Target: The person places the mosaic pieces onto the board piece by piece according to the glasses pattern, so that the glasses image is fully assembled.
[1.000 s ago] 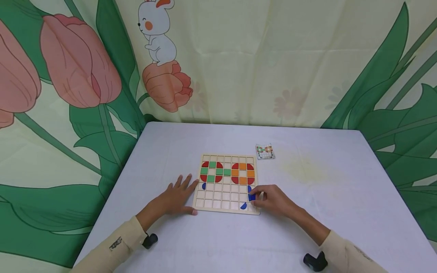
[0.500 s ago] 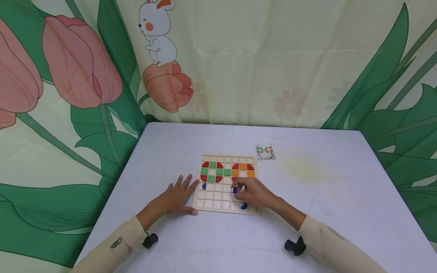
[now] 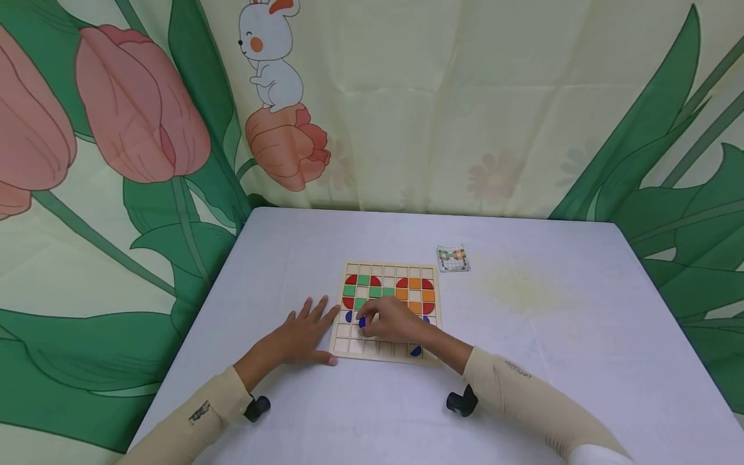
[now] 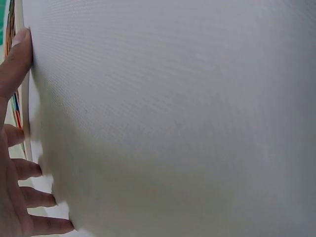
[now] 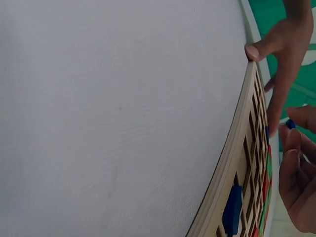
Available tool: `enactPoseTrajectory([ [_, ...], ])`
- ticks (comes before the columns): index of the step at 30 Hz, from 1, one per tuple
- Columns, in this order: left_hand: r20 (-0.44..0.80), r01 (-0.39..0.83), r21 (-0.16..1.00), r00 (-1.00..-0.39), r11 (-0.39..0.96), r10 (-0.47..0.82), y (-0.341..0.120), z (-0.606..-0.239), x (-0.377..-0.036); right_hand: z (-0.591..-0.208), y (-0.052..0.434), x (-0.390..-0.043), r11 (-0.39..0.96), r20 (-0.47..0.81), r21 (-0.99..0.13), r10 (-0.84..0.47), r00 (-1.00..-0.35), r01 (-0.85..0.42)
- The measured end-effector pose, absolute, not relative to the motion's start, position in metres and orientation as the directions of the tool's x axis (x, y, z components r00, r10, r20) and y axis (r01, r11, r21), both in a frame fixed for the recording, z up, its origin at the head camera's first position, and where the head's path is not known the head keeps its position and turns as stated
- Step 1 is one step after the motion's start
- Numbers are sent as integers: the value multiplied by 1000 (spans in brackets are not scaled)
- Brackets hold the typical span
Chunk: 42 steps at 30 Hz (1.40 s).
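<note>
No writing can be read on the small pattern card (image 3: pixel 452 258) beyond the wooden grid board (image 3: pixel 391 268). The right hand (image 3: pixel 392 321) reaches across the board, its grip apparently pinching a blue piece (image 3: pixel 362 322) over the left cells. The left hand (image 3: pixel 302 334) lies flat on the table (image 3: pixel 552 336), fingers spread, thumb against the board's edge.

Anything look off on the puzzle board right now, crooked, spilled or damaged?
Nothing stands out. The wooden board lies flat on the table, the left hand rests at its left edge, the right hand pinches a blue piece over it.
</note>
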<state>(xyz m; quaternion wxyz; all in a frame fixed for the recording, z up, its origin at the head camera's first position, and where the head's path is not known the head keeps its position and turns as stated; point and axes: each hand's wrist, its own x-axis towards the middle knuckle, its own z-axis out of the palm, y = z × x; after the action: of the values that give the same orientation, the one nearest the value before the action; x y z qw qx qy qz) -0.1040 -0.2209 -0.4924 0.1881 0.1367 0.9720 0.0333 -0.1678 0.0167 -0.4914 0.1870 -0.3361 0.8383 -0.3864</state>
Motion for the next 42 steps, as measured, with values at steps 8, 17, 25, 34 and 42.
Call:
enactPoseTrajectory([
  [8,-362,265,108,-887,958,286,-221,-492,-106,-496,-7,-166,497,-74,-746,-723,-687,-443],
  [17,-369,267,107,-884,958,288,-223,-496,-107,-499,-17,-162,538,-69,-690,-715,-696,-485],
  [25,-352,282,112,-886,953,303,-223,-496,-107,-496,-17,-160,558,-56,-657,-707,-705,-508],
  [34,-350,287,102,-886,952,305,-223,-495,-106,-495,-18,-160,563,-58,-636,-716,-696,-527],
  [42,-343,287,120,-886,950,311,-224,-494,-105,-491,-17,-159,562,-54,-619,-727,-684,-549],
])
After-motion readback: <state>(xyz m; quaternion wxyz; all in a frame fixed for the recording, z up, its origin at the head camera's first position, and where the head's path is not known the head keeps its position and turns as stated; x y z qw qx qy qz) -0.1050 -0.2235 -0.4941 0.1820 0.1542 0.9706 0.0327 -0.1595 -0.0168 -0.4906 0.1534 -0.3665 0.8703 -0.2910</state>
